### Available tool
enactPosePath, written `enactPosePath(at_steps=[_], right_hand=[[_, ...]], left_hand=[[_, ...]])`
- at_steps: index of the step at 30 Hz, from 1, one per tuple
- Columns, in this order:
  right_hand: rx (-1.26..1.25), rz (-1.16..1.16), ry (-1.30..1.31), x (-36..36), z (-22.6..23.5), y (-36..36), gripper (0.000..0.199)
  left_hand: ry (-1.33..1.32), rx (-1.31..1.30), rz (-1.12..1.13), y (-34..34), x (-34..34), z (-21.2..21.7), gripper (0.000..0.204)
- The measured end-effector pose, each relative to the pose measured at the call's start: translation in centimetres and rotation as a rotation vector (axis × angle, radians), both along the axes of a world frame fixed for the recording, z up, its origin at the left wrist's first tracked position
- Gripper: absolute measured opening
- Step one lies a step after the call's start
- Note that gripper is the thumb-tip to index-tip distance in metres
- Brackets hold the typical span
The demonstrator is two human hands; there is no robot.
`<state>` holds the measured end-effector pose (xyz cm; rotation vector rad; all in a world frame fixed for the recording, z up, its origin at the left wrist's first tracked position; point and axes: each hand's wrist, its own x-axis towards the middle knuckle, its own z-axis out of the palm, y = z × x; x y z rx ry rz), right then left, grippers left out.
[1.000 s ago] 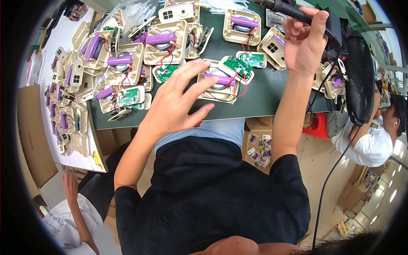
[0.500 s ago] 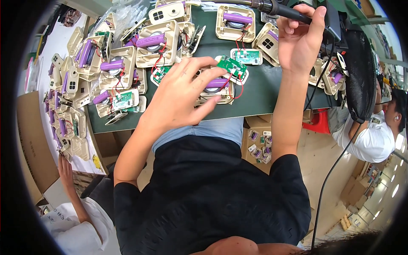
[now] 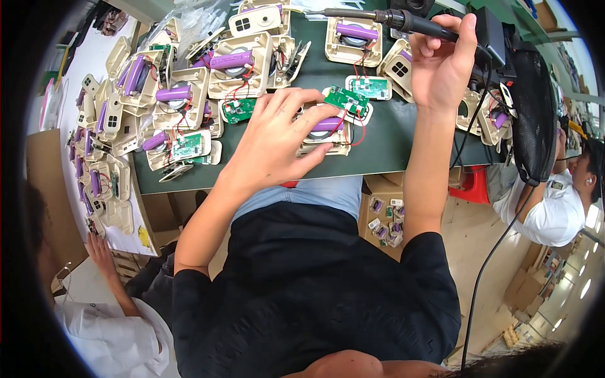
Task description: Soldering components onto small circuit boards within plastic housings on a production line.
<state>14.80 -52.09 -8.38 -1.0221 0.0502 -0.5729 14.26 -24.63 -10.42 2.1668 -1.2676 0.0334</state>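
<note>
My left hand (image 3: 277,142) lies over a beige plastic housing (image 3: 328,140) with a purple battery cell, fingers curled around its edge and gripping it on the green mat (image 3: 384,135). A small green circuit board (image 3: 346,99) with red and black wires sits just above my fingertips. My right hand (image 3: 441,63) is raised at the upper right and holds a black soldering iron (image 3: 378,17), its metal tip pointing left above the mat.
Many beige housings (image 3: 233,63) with purple cells and green boards crowd the mat's left and far side. A cardboard box of parts (image 3: 386,217) sits under the table. One person (image 3: 561,201) is at the right, another person's hand (image 3: 101,246) at the lower left.
My left hand has drawn the beige housing a little toward me and closed around it. The right hand keeps the soldering iron raised in about the same place.
</note>
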Motion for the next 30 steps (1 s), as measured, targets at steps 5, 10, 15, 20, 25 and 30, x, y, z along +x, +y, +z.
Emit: enactPosePath(at_steps=[5,10,15,20,25,30], right_hand=[[0.025,-0.034,-0.007,0.1,0.1,0.4,0.051],[0.015,-0.018,-0.017,0.2,0.1,0.2,0.050],[0.026,-0.018,0.006,0.0,-0.1,0.4,0.050],[0.024,0.011,0.014,0.5,-0.6,-0.4,0.046],[0.064,-0.002,0.001,0.6,0.0,0.4,0.047],[0.069,-0.215,-0.087,-0.2,0.2,0.3,0.044]], left_hand=[[0.013,-0.025,0.003,0.0,0.0,-0.2,0.049],[-0.132,-0.098,0.026,-0.2,-0.4,-1.2,0.046],[-0.154,-0.148,0.038,0.1,-0.2,-1.8,0.040],[-0.047,-0.164,0.005,0.3,0.3,-1.2,0.041],[-0.094,-0.101,0.008,0.8,0.2,-0.9,0.037],[0.009,-0.171,-0.020,1.0,-0.3,0.4,0.043]])
